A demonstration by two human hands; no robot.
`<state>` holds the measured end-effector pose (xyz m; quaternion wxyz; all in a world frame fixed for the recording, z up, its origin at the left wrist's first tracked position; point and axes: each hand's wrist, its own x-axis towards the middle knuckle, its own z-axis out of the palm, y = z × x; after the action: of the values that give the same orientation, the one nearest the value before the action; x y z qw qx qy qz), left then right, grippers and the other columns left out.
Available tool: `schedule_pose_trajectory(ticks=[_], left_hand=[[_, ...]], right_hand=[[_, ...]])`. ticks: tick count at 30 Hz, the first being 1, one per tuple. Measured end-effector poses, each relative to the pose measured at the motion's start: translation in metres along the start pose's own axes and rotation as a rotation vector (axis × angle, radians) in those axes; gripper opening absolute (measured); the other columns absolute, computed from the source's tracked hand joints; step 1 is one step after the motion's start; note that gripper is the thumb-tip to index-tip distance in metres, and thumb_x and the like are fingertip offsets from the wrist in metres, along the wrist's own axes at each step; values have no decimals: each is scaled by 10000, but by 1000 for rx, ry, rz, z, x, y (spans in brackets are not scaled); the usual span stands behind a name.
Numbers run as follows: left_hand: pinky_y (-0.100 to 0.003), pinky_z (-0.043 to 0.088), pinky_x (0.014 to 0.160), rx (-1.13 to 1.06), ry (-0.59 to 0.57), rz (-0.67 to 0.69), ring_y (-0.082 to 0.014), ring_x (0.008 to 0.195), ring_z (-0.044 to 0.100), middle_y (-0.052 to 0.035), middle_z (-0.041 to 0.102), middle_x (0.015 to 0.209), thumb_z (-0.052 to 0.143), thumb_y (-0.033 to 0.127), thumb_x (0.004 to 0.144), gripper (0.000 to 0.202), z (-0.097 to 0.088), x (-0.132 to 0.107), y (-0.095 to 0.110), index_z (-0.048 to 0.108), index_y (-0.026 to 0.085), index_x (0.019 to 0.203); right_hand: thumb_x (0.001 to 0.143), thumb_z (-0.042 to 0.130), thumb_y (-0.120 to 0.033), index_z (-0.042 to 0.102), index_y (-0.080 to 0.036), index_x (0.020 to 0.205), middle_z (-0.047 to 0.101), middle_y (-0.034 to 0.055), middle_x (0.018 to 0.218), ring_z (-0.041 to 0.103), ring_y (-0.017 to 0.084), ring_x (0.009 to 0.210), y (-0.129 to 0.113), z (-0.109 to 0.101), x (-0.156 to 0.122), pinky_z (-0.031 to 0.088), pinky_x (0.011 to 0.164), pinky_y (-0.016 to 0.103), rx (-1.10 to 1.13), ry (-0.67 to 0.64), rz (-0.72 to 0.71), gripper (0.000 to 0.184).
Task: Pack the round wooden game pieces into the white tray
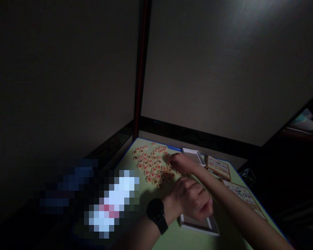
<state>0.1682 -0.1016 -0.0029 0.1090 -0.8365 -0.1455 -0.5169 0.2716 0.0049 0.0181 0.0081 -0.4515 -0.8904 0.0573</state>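
Several round pale game discs with red and dark marks lie spread on a pale green table. My right hand reaches across onto the right edge of the discs, fingers curled down on them. My left hand, with a black watch on its wrist, hovers closed in a loose fist above a shallow white box tray. What the fingers hold, if anything, is hidden in the dim light.
A second white box tray lies at the table's far edge. Two printed cards or lids lie on the right. A dark red post stands in the wall corner. A blurred patch covers the lower left.
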Motion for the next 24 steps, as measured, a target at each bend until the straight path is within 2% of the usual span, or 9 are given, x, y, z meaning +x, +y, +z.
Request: schedule_pose_trajectory(ticks=[5, 11, 17, 20, 22, 24], left_hand=[[-287, 332, 440, -13, 11, 7, -126, 420, 456, 15, 462, 466, 530, 243, 714, 178, 1, 0, -1, 525, 195, 543], [-286, 344, 444, -17, -24, 16, -129, 431, 457, 12, 466, 480, 516, 254, 744, 194, 3, -1, -2, 542, 191, 562], [-279, 352, 464, -20, -11, -18, -137, 454, 473, 5, 483, 492, 497, 242, 755, 193, 3, -3, -5, 539, 189, 575], [-265, 353, 497, -64, 58, -221, -131, 489, 488, -1, 513, 533, 478, 206, 783, 187, 1, 0, -12, 512, 191, 600], [-256, 353, 531, -126, 94, -468, -128, 531, 497, -4, 531, 579, 434, 177, 840, 212, 0, 3, -20, 490, 197, 636], [-252, 350, 556, -209, 108, -751, -131, 580, 505, -1, 540, 628, 389, 185, 899, 229, 2, 5, -30, 470, 206, 686]], right_hand=[[738, 552, -47, 746, -188, 906, 732, 62, 908, 625, 183, 840, -6, 0, 4, 427, 742, 252, -16, 14, 0, 292], [762, 523, -36, 723, -183, 873, 710, 62, 855, 612, 182, 827, -11, 2, 5, 414, 749, 255, -18, 27, -19, 272], [789, 524, -64, 652, -147, 980, 673, 84, 888, 575, 187, 849, -12, 3, -2, 407, 748, 260, -1, 94, 16, 245], [808, 534, -116, 618, -138, 1014, 654, 72, 852, 560, 185, 794, -9, -4, -15, 414, 713, 266, 22, 145, 66, 223], [808, 541, -137, 586, -146, 1069, 648, 65, 871, 560, 182, 780, -7, -12, -29, 425, 706, 274, 71, 221, 79, 265], [812, 536, -134, 548, -168, 1128, 645, 66, 927, 568, 191, 833, -7, -19, -48, 439, 742, 293, 159, 359, 51, 318]])
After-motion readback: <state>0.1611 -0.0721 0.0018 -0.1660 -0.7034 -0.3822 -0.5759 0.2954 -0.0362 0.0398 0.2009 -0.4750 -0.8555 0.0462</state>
